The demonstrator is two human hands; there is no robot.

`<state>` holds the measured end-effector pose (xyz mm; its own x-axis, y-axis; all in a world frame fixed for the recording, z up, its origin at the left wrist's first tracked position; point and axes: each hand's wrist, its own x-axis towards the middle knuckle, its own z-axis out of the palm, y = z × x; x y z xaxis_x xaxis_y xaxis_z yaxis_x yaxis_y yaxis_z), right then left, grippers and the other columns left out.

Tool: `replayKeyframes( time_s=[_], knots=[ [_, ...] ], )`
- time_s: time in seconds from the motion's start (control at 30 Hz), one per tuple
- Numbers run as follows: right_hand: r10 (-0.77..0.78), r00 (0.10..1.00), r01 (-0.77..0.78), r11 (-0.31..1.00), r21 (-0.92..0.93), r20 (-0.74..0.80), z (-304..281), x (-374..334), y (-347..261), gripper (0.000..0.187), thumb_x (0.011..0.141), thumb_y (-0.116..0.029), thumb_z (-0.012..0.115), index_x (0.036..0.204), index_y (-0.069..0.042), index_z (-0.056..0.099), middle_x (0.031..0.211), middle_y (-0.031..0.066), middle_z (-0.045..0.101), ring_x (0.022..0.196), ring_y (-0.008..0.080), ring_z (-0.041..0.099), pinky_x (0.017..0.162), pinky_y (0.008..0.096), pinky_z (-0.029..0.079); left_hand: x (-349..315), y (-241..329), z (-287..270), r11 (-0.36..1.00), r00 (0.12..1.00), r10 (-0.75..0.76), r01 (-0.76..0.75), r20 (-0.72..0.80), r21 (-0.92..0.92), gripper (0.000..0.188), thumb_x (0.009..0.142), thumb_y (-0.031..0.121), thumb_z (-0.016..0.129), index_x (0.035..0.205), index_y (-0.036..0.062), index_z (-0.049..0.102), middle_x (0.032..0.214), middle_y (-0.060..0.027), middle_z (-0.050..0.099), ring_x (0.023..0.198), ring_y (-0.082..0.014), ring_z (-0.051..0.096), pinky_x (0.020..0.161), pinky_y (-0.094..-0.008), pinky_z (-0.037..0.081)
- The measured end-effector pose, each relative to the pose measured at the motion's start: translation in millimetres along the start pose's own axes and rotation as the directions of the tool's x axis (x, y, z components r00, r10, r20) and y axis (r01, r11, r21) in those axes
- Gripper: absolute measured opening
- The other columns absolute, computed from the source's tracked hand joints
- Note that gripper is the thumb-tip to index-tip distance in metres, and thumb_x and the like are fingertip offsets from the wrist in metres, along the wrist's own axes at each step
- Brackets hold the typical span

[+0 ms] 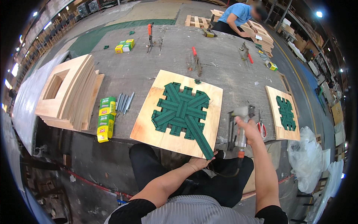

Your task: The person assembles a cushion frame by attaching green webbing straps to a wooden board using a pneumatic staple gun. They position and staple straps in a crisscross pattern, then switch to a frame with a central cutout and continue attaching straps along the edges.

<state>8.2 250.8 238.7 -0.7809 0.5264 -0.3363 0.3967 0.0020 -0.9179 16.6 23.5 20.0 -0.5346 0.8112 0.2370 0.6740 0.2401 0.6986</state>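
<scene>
In front of me a square wooden board (145, 125) lies at the near edge of the table. Woven green webbing straps (182, 106) cover its middle, crossing one another. One longer diagonal strap (199, 139) runs down to the board's near right corner. There my left hand (201, 162) is closed on the end of this strap; its fingertips are partly hidden. My right hand (250, 130) grips a pneumatic staple gun (241, 141), held upright just right of the board and apart from it. A hose joins the gun at an orange fitting.
Left: stacked wooden frames (52, 104), yellow-green boxes (106, 119) and staple strips (126, 102). Right: red-handled scissors (262, 129), another webbed board (271, 100) and plastic wrap (307, 160). Red-handled pliers (197, 61) lie beyond the board. Across the table a person (236, 16) works by stacked wood.
</scene>
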Motion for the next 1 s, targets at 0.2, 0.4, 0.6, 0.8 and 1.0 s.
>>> replayKeyframes(
  time_s=[0.2,0.4,0.6,0.8,1.0],
  knots=[
    [0.101,0.927,-0.024,0.977,-0.21,0.362,52.0,-32.7,4.0,0.032,0.091,-0.014,0.078,0.115,0.002,0.064,0.088,0.007,0.069,0.059,0.0135,0.062,0.051,0.0307,0.05,3.1,3.4,-8.6,0.998,1.0,0.004,-0.005,-0.031,-0.059,0.039,0.102,0.039,0.058,0.132,0.0156,0.066,0.131,-0.0153,0.066,0.122,-0.0393,0.06,0.104,-0.0515,0.046],
    [0.157,0.907,-0.002,0.929,-0.37,0.39,79.1,-38.6,1.6,0.028,0.092,-0.009,0.076,0.112,0.006,0.063,0.079,0.0069,0.067,0.055,0.0126,0.061,0.047,0.0281,0.048,3.3,5.4,-15.8,0.993,0.99,0.014,-0.03,-0.138,-0.116,0.031,0.095,0.03,0.066,0.118,0.009,0.063,0.116,-0.0179,0.065,0.112,-0.0421,0.062,0.097,-0.0524,0.048],
    [0.19,0.919,-0.024,0.901,-0.433,0.345,85.5,-41.2,7.9,0.028,0.091,-0.011,0.076,0.111,0.005,0.064,0.079,0.0069,0.069,0.055,0.0119,0.062,0.047,0.0292,0.049,7.7,12.3,-36.7,0.978,0.998,0.018,-0.031,-0.064,-0.204,0.03,0.095,0.028,0.066,0.118,0.0096,0.063,0.116,-0.0177,0.065,0.112,-0.042,0.062,0.095,-0.053,0.048],
    [0.187,0.91,-0.009,0.901,-0.433,0.369,88.6,-42.8,14.1,0.031,0.09,-0.009,0.077,0.114,0.005,0.062,0.076,0.0066,0.068,0.053,0.0122,0.06,0.047,0.0311,0.048,1.7,4.9,-18.0,0.988,0.99,0.041,-0.06,-0.137,-0.14,0.028,0.096,0.028,0.065,0.116,0.0095,0.063,0.116,-0.0184,0.065,0.111,-0.0428,0.062,0.094,-0.055,0.048],
    [0.169,0.921,0.007,0.895,-0.446,0.352,94.3,-51.6,16.8,0.037,0.09,-0.01,0.077,0.117,0.005,0.058,0.075,0.0067,0.066,0.052,0.0124,0.06,0.047,0.0312,0.048,3.1,-5.1,-3.2,0.993,0.996,0.045,-0.053,-0.077,-0.107,0.029,0.097,0.032,0.061,0.119,0.012,0.063,0.116,-0.0182,0.066,0.113,-0.0443,0.062,0.098,-0.0559,0.047]
  ],
)
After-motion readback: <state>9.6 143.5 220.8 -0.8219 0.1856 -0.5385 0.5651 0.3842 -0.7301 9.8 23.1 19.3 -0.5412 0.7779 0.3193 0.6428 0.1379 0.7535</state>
